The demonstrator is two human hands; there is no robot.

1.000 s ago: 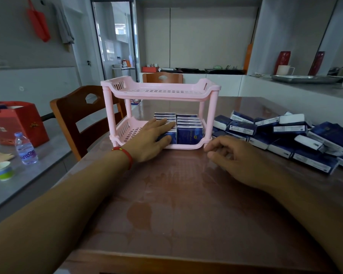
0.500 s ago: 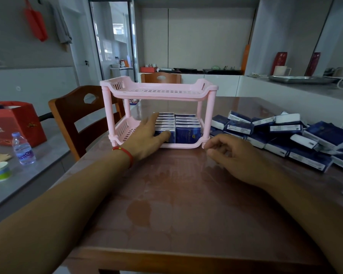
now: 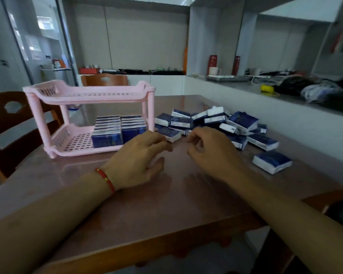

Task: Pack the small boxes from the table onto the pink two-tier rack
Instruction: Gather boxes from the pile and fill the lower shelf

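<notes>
Your left hand and right hand are both loose and empty, and the nearest small box sits just above them, mid-frame, touching neither.

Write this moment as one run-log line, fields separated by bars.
left hand empty | right hand empty | lower tier part-filled | loose boxes remain

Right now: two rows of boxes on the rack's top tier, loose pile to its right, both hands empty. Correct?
Not quite. The head view shows the two rows of boxes on the bottom tier of the rack; the top tier holds none. The loose pile and the empty left hand and right hand are correct.
</notes>
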